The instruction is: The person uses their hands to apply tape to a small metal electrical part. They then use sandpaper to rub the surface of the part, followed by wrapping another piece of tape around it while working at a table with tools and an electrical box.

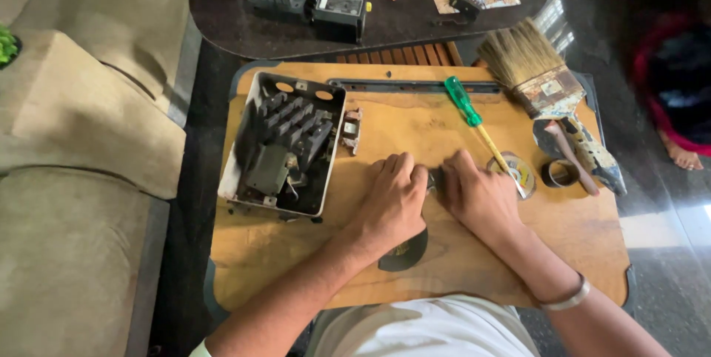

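My left hand [394,198] and my right hand [478,195] meet in the middle of a wooden tray table [481,253]. Together they pinch a small dark part [434,179] between their fingertips; most of it is hidden. A dark disc [406,252] lies under my left wrist. Just right of my right hand lies a green-handled screwdriver [474,116], its tip over a round metal disc [516,172]. An open metal box of electrical parts [285,146] sits to the left of my left hand.
A wide paintbrush [552,94] and a small dark ring [559,172] lie at the tray's right. A dark oval table [222,9] behind holds a grey device, a black box and papers. A beige sofa [81,120] is left. Another person's foot [681,155] is far right.
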